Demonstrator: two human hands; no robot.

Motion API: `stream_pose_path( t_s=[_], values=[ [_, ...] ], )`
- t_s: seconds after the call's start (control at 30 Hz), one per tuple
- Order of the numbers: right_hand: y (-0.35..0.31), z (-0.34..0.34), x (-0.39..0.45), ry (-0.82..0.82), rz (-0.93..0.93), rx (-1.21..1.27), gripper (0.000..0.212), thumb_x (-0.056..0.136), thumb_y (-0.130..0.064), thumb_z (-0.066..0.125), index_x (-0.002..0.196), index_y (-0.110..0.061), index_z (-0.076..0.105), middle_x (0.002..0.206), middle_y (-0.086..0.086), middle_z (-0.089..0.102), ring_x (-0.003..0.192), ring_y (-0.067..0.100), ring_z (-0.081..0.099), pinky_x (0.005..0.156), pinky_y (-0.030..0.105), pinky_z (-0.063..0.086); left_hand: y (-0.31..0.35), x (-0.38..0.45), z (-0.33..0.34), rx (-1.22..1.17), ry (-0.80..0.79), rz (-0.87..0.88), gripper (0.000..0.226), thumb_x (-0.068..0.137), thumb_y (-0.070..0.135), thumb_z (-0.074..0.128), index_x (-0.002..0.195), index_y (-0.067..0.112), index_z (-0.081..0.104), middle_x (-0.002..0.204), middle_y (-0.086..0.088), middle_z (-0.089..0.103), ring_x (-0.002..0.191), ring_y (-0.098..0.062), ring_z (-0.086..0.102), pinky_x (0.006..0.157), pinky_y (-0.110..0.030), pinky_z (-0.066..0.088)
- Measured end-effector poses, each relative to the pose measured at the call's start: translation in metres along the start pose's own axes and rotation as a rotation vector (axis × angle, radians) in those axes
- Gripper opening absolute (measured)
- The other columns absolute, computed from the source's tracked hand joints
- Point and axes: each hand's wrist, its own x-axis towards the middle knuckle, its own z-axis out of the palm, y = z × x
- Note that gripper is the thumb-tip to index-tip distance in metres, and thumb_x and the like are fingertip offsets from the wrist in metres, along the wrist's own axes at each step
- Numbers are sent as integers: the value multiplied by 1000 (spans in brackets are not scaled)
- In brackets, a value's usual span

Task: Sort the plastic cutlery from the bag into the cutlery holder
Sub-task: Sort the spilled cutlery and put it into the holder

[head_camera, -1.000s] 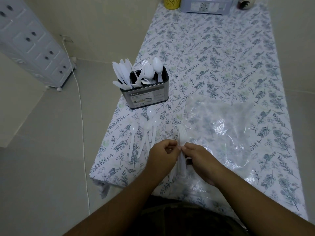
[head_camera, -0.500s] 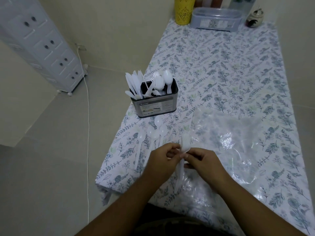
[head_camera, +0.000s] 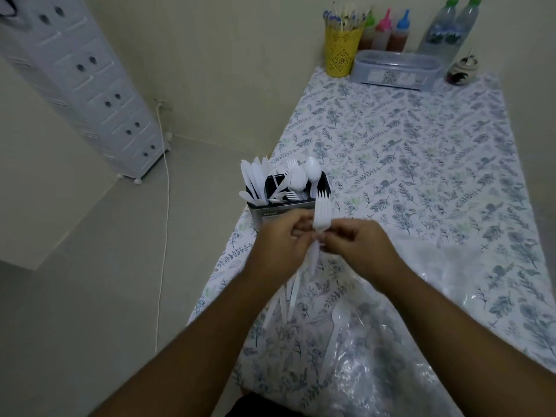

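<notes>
Floral tablecloth (head_camera: pixel 421 164), cream walls (head_camera: pixel 210 55)

White plastic forks (head_camera: pixel 322 210) and spoons (head_camera: pixel 313 173); black-lined silver cutlery holder (head_camera: pixel 281 212); white tablecloth (head_camera: pixel 421 164) printed with blue-grey leaves; yellow perforated cup (head_camera: pixel 341 52); bottles capped green (head_camera: pixel 370 17), pink (head_camera: pixel 385 21) and blue (head_camera: pixel 403 20).

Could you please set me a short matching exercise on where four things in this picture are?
Things:
1. forks
2. knives
3. yellow cup
4. loose spoon

Places:
A. far end of the table
B. left compartment of the holder
C. pinched between left hand and right hand
D. lying by the bag, near the table's front edge

Pairs: 1-C, 2-B, 3-A, 4-D
</notes>
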Motion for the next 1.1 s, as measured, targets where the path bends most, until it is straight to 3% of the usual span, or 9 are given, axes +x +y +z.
stream_pose_path(
  t_s=[0.13,0.23,0.37,0.53,0.63,0.77,0.9,0.97,1.1],
  values=[
    [-40,-7,47,29,-98,-84,20,89,-10,75,108,-15,78,93,-1,79,85,11,77,87,35,62,18,53,-26,17,67,31,25,87,11,76,111,13,70,95,5,75,83,2,70,78,-16,58],
    [-56,-8,79,54,-166,-130,20,90,-12,76,109,-12,79,94,3,80,89,15,77,90,41,62,24,85,-37,5,94,34,24,86,10,77,110,10,70,91,3,75,77,-1,72,71,-17,59],
    [-55,-6,108,73,-172,-182,20,91,-13,75,110,-14,79,95,5,80,91,21,77,90,46,61,15,109,-39,69,120,57,22,86,10,76,107,11,70,90,6,75,75,6,68,70,-11,54],
    [-51,-1,118,114,-208,-227,21,93,-13,72,113,-17,78,97,-1,79,91,13,75,88,37,61,6,118,-39,160,146,129,22,89,8,71,111,10,69,94,7,73,76,19,61,71,-2,47],
    [-50,3,119,130,-223,-217,21,93,-13,71,111,-20,79,97,-7,78,92,7,74,87,29,60,5,119,-42,189,156,153,22,89,9,72,110,10,70,95,5,73,80,5,66,73,-5,49],
    [-32,7,109,83,-170,-440,15,94,-20,70,102,-24,82,83,-5,78,74,11,71,70,24,57,-9,113,-34,405,1,85,15,86,20,68,98,12,70,87,-1,72,79,-17,65,72,-36,54],
    [-24,10,103,96,-85,-621,12,91,-19,70,91,-16,81,76,2,74,71,14,67,59,16,48,-12,108,-28,593,-44,26,24,73,26,72,64,15,52,64,2,51,68,-22,53,58,-29,34],
    [-29,8,101,145,-53,-631,11,89,-17,71,92,-9,78,82,6,74,77,18,68,67,27,54,-10,107,-29,627,-34,-19,23,70,21,72,68,19,49,70,1,49,73,-21,49,60,-30,36],
    [-36,1,92,224,-36,-503,7,84,-15,76,87,-19,71,76,-4,67,64,1,55,52,7,41,-9,98,-30,588,57,-6,32,69,10,70,100,15,66,94,-3,63,91,-24,57,72,-35,49]
  ],
)
